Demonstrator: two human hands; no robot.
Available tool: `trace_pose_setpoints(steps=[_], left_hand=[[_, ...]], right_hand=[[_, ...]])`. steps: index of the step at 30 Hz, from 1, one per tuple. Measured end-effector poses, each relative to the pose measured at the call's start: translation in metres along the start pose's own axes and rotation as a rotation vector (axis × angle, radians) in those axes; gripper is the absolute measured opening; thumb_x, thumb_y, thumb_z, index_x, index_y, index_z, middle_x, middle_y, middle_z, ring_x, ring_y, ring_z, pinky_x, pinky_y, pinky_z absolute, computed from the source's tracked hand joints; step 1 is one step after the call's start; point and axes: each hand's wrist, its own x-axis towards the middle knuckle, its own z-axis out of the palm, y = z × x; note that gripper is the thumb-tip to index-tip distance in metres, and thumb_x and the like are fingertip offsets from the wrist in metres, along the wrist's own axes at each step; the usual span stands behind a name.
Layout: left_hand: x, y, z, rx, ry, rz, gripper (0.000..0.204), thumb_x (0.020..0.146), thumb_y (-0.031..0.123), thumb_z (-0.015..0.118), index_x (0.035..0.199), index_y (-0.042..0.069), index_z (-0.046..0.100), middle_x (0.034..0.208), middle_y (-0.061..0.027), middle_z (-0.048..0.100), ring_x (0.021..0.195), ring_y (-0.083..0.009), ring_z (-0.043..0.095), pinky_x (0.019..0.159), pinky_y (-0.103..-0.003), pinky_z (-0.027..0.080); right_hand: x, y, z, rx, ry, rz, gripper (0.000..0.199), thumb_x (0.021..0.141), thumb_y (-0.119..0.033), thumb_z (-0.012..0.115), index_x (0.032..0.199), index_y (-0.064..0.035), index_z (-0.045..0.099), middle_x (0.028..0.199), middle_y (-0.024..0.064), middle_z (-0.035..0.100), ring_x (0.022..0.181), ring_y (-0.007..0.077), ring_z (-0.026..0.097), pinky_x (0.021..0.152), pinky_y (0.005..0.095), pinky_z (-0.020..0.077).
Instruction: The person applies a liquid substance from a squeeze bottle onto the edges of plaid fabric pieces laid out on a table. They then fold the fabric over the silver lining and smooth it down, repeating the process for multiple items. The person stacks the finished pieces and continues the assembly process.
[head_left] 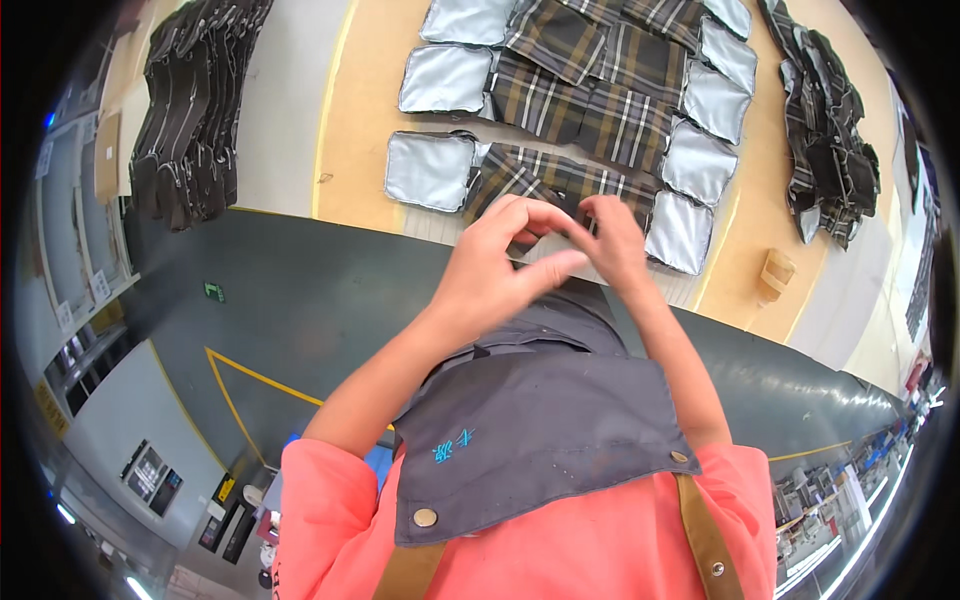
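Observation:
At the near edge of the table, both hands are close together over the nearest plaid fabric piece (600,180), dark with tan and white lines. My left hand (497,252) has bent fingers, with its thumb stretched apart from them, and nothing shows in its grasp. Beside it, my right hand (622,246) has its fingers curled in at the cloth; whatever they pinch is hidden. A pale silvery pocket-like panel (428,172) adjoins the plaid piece on the left, and another silvery panel (679,232) lies at its right end.
More plaid pieces (630,120) with silvery panels lie in overlapping rows farther up the table (365,120). A stack of dark garment parts (190,120) hangs over the left edge. Plaid bundles (825,140) lie at right, near a small tan block (775,275). My grey apron (540,430) faces the table edge.

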Motion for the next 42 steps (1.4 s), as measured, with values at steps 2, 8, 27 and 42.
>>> trace_pose_setpoints(steps=[2,8,27,42], left_hand=[[0.007,-0.091,0.019,0.374,0.085,0.136,0.039,0.076,0.024,0.078,0.105,0.004,0.062,0.102,-0.0098,0.059,0.097,-0.0260,0.057,0.085,-0.034,0.046],[0.016,-0.167,0.038,0.761,0.137,0.303,0.030,0.072,0.005,0.068,0.101,0.007,0.062,0.095,-0.0100,0.057,0.095,-0.0288,0.054,0.081,-0.039,0.046],[0.024,-0.191,-0.108,-0.206,0.564,-0.209,0.032,0.084,0.024,0.074,0.102,0.000,0.065,0.089,-0.0037,0.066,0.074,-0.0110,0.057,0.069,-0.026,0.046],[0.121,-0.104,0.011,0.556,0.275,0.398,0.028,0.076,0.015,0.072,0.101,0.005,0.063,0.096,-0.0111,0.061,0.094,-0.0296,0.057,0.082,-0.039,0.047]], right_hand=[[0.000,-0.006,0.015,-0.132,0.020,-0.041,0.022,0.077,-0.014,0.071,0.091,-0.0035,0.057,0.088,0.0117,0.055,0.083,0.0298,0.055,0.073,0.0373,0.0470],[-0.008,0.010,0.037,-0.234,0.112,-0.071,0.021,0.075,-0.010,0.069,0.090,-0.0046,0.057,0.086,0.0103,0.054,0.082,0.0272,0.055,0.073,0.0365,0.0469],[-0.078,0.120,-0.059,0.951,0.766,0.605,0.014,0.090,-0.010,0.066,0.101,-0.0026,0.061,0.094,0.0002,0.064,0.084,0.0075,0.057,0.078,0.0230,0.0448],[0.072,0.018,-0.029,-0.205,0.271,-0.016,0.032,0.076,-0.023,0.073,0.098,-0.0054,0.058,0.094,0.0096,0.057,0.090,0.0283,0.055,0.077,0.0394,0.0429]])
